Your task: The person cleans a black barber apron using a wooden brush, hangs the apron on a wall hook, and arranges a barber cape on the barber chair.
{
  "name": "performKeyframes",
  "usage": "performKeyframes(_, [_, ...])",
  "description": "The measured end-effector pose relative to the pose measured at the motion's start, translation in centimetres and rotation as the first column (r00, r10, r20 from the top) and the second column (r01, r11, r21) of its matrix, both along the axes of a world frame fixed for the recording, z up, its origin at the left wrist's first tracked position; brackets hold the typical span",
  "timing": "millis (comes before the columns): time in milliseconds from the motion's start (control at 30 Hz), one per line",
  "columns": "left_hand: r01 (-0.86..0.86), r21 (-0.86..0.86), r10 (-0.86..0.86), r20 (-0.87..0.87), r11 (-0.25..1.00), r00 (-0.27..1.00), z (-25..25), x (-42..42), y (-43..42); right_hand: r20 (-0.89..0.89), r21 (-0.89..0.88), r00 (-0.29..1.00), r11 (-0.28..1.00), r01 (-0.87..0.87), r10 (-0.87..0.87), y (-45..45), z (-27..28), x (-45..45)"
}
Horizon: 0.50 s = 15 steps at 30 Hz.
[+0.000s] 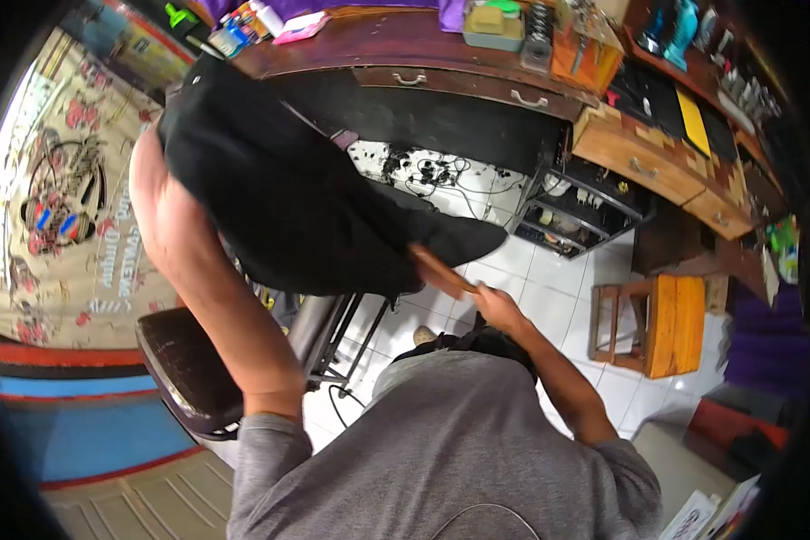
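Note:
A large black cape [270, 180] hangs in the air in front of me, raised at the upper left and spreading down to the right. My left arm reaches up along its left edge. My left hand, covered by the fabric, holds the cape up; its fingers are hidden. My right hand [498, 306] is closed around the wooden handle of a brush [441, 270]. The brush's reddish-brown head lies against or just beside the cape's lower right part; I cannot tell whether it touches.
A dark padded chair [189, 369] stands at left, beside a patterned curtain [63, 180]. A wooden counter [333, 49] with drawers runs along the back. Dark hair clippings and cables [450, 175] lie on the tiles. A metal rack [576, 211] and wooden stool [675, 324] are at right.

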<state>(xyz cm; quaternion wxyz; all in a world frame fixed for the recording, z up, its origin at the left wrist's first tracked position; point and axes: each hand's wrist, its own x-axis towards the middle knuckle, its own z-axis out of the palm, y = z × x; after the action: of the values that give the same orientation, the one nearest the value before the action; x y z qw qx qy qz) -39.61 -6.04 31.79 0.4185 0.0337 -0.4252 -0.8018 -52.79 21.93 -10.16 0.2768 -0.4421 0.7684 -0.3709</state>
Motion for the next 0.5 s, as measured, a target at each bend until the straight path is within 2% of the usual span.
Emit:
performKeyframes(33, [0.111,0.128,-0.106,-0.05,0.985,0.993,0.8,0.2,-1.6,-0.03,0.128,0.997,0.989,0.077,-0.074,1.8,-0.9,-0.6])
performKeyframes(100, [0.252,0.217,-0.244,-0.062,0.943,0.968,2.4,0.4,-4.2,-0.137,0.325,0.979,0.927,0.187,-0.15,4.8,-2.2,-2.0])
performKeyframes(133, [0.302,0.224,-0.301,-0.039,0.927,0.953,3.2,0.4,-5.1,-0.19,0.204,0.966,0.955,0.215,-0.177,6.4,-2.7,-2.2])
performKeyframes(167, [0.347,0.215,-0.354,-0.007,0.913,0.935,4.1,0.0,-5.6,-0.257,0.191,0.942,0.944,0.269,-0.216,6.8,-1.9,-1.9])
performKeyframes(200, [0.378,0.177,-0.391,0.047,0.909,0.919,5.0,-0.3,-6.0,-0.211,0.1,0.946,0.958,0.269,-0.244,6.5,-1.3,-2.3])
performKeyframes(233, [0.384,0.1,-0.395,0.127,0.918,0.91,5.7,-0.8,-5.8,-0.158,0.013,0.951,0.962,0.271,-0.266,6.1,1.2,-1.8])
performKeyframes(267, [0.354,-0.061,-0.33,0.245,0.933,0.912,6.3,-1.6,-4.2,-0.136,-0.117,0.957,0.964,0.24,-0.255,4.7,4.1,-1.8])
performKeyframes(300, [0.327,-0.223,-0.239,0.346,0.918,0.907,6.9,-2.5,-2.7,-0.118,-0.322,0.971,0.933,0.16,-0.208,3.0,6.8,-2.1])
performKeyframes(333, [0.324,-0.517,-0.013,0.516,0.792,0.856,7.8,-4.2,-0.5,-0.179,-0.463,0.969,0.884,0.069,-0.169,1.2,9.0,-2.9])
performKeyframes(367, [0.473,-0.651,0.112,0.649,0.594,0.752,8.9,-5.2,0.4,-0.305,-0.536,0.935,0.844,-0.012,-0.18,-0.8,12.6,-3.3])
performKeyframes(400, [0.614,-0.717,0.263,0.695,0.331,0.67,10.0,-6.3,1.3,-0.306,-0.573,0.936,0.819,-0.035,-0.174,-2.6,16.2,-3.7])
performKeyframes(433, [0.71,-0.695,0.29,0.707,0.114,0.645,10.5,-7.0,1.2,-0.35,-0.584,0.928,0.804,-0.107,-0.13,-4.3,18.9,-4.4])
performKeyframes(467, [0.756,-0.646,0.303,0.702,-0.11,0.644,11.1,-7.6,1.1,-0.322,-0.612,0.941,0.781,-0.121,-0.106,-6.1,21.8,-4.5])
performKeyframes(500, [0.686,-0.688,0.344,0.601,-0.237,0.722,11.2,-7.7,1.4,-0.385,-0.646,0.91,0.749,-0.144,-0.157,-7.6,23.7,-4.3])
